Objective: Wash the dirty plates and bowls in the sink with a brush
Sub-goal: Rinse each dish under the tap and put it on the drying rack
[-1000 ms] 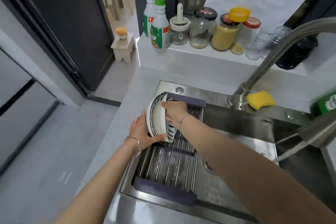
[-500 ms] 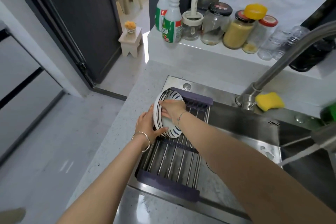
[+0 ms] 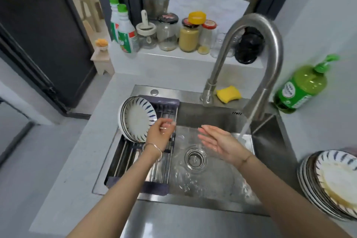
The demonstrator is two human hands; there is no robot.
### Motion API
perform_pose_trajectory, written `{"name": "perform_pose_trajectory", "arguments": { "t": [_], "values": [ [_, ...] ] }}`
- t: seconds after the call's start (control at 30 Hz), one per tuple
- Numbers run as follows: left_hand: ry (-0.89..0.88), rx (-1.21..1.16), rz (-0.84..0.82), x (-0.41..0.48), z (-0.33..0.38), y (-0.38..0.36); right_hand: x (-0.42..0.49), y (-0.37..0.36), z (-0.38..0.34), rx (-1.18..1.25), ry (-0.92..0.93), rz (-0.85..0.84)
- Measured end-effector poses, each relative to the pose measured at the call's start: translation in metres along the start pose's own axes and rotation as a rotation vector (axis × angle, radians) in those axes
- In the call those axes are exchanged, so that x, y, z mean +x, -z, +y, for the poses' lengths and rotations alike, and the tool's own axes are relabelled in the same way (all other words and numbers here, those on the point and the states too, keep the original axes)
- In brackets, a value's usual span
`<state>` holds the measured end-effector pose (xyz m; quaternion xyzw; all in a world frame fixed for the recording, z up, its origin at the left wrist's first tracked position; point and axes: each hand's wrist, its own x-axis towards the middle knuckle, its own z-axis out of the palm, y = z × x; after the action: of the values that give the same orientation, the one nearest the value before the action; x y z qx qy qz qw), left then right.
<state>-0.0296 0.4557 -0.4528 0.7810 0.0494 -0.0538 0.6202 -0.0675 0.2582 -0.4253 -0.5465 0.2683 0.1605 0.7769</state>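
both hands hang empty over the sink (image 3: 212,116). the left hand (image 3: 158,135), just left of the drain (image 3: 195,158), has its fingers loosely bent around nothing, though blur softens them. the right hand (image 3: 218,143), just right of the drain, is spread flat with straight fingers, palm turned inward, also holding nothing.

the clean plates (image 3: 135,120) stand on edge, far left of the drain, leaning in the back corner of the drying rack (image 3: 160,106), likely so water runs off them between the bars. the dirty plates (image 3: 332,183) wait in a stack well to the right of the drain, out on the counter, smeared yellow on top.

water (image 3: 245,127) runs from the faucet (image 3: 257,44) and lands right of the drain, close to the right hand, so that hand seems placed for a rinse or on its way to the dirty stack. a yellow sponge (image 3: 229,93) lies behind the drain, a green soap bottle (image 3: 301,89) farther back and right. no brush is in view.
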Motion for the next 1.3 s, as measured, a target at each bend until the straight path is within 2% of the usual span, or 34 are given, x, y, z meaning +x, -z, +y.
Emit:
{"name": "perform_pose_trajectory", "arguments": {
  "t": [0.17, 0.37, 0.5, 0.67, 0.83, 0.97, 1.17, 1.3],
  "values": [
    [-0.003, -0.004, -0.323, -0.031, 0.038, -0.100, -0.066, 0.108, -0.017, 0.041, 0.114, 0.147],
    [0.080, 0.040, -0.581, -0.076, 0.072, -0.226, -0.140, 0.237, -0.033, -0.142, 0.263, 0.475],
    [0.114, 0.045, -0.634, -0.099, 0.079, -0.289, -0.169, 0.312, -0.026, -0.403, 0.336, 0.742],
    [0.138, 0.212, -0.694, -0.113, 0.074, -0.331, -0.178, 0.371, -0.007, -0.622, 0.301, 0.911],
    [0.148, 0.365, -0.686, -0.121, 0.064, -0.358, -0.174, 0.397, 0.009, -0.643, 0.294, 0.903],
    [0.112, 0.422, -0.705, -0.124, 0.058, -0.367, -0.165, 0.413, 0.020, -0.770, 0.239, 0.847],
    [-0.083, 0.641, -0.735, -0.124, 0.057, -0.371, -0.161, 0.421, 0.023, -0.930, 0.232, 0.803],
    [-0.149, 0.724, -0.778, -0.120, 0.058, -0.372, -0.162, 0.423, 0.020, -0.890, 0.270, 0.787]
  ]
}}
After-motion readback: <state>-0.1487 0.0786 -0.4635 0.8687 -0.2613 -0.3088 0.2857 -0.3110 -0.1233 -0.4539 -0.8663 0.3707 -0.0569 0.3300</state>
